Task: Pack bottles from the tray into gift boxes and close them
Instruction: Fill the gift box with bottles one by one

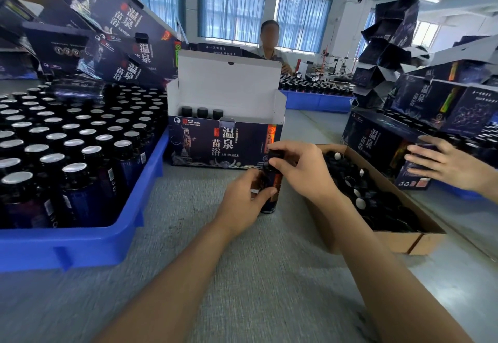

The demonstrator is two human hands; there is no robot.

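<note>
A dark bottle [269, 197] stands upright on the grey table in front of me. My left hand [242, 205] grips its body from the left. My right hand [301, 170] curls over its black cap at the top. Just behind stands an open gift box [223, 143], dark blue with white lettering, its white lid flap raised; three black-capped bottles [202, 112] show inside at its left. The blue tray [80, 245] on the left holds several silver-topped bottles [72, 170].
A cardboard box [404, 240] of black caps sits at my right. Another person's hand [444, 165] rests on a closed gift box [385, 143] at far right. Stacked gift boxes [118, 19] rise at back left and right. A person [269, 43] stands behind the table.
</note>
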